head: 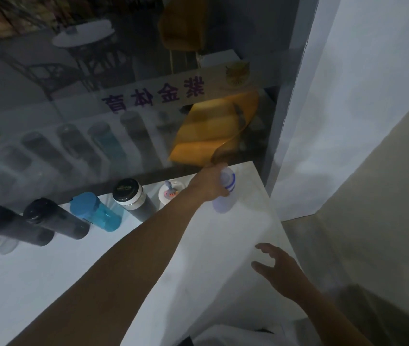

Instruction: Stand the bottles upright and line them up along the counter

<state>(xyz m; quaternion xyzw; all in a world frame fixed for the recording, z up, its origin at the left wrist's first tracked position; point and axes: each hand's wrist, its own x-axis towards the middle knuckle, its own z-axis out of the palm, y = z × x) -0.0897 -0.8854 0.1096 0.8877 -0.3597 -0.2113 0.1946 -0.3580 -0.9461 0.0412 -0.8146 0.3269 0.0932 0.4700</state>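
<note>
- Counter [48, 283]: white surface filling the lower left and centre of the frame, backed by a glass pane [98, 96] with purple lettering across the upper centre; the pane mirrors the bottles below it
- Left hand [210, 182]: arm reaches diagonally from the lower left to the centre right of the frame; the hand is wrapped around the top of a translucent white bottle [224, 196] with a blue ring near its cap
- White bottle: stands at the right end of the row, at the back of the counter close to the glass; whether its base rests fully on the surface cannot be determined
- Right hand [277, 269]: lower right of the frame, fingers spread, holding nothing, positioned at the counter's right edge, well apart from the bottles
- Row along the glass, from the left edge of the frame: two black bottles [56, 219], a blue bottle [97, 212], a dark grey flask [133, 198] with a black-and-white lid, then a small white bottle [169, 193] with a coloured print, partly hidden behind the left forearm
- All five appear upright and set side by side; the two black ones touch or nearly touch
- A clear item at the far left edge is too blurred to identify
- Lighting: dim; fine detail on lids is not legible
</note>
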